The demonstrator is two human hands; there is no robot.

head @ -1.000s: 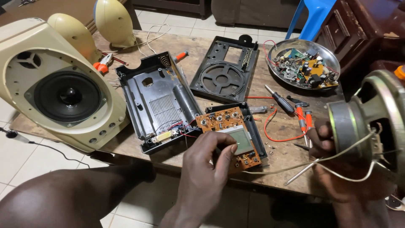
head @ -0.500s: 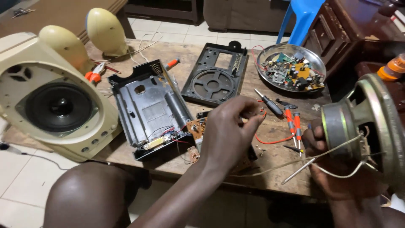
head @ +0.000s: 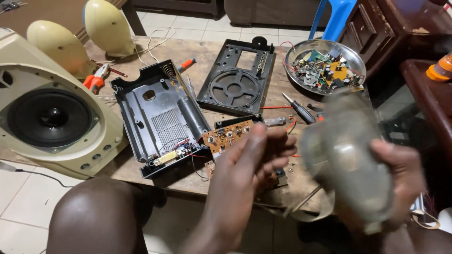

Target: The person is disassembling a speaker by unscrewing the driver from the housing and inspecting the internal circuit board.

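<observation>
My right hand (head: 395,178) grips a loose speaker driver (head: 346,155), blurred by motion, held above the table's front right edge. My left hand (head: 249,169) hovers with its fingers spread just left of the driver, over a brown circuit board (head: 228,135) that lies on the wooden table (head: 197,51). Thin wires hang from the driver below my hands. An opened black radio case (head: 160,115) lies left of the board.
A cream speaker cabinet (head: 52,113) stands at the left, with two cream egg-shaped speakers (head: 106,26) behind it. A black front panel (head: 238,77), a metal bowl of parts (head: 325,66), screwdrivers (head: 299,107) and orange pliers (head: 96,77) lie on the table. My knee (head: 94,216) is below.
My right hand has swung the speaker driver leftward and inward, toward the table. My left hand lifted off the circuit board and rose toward the driver.
</observation>
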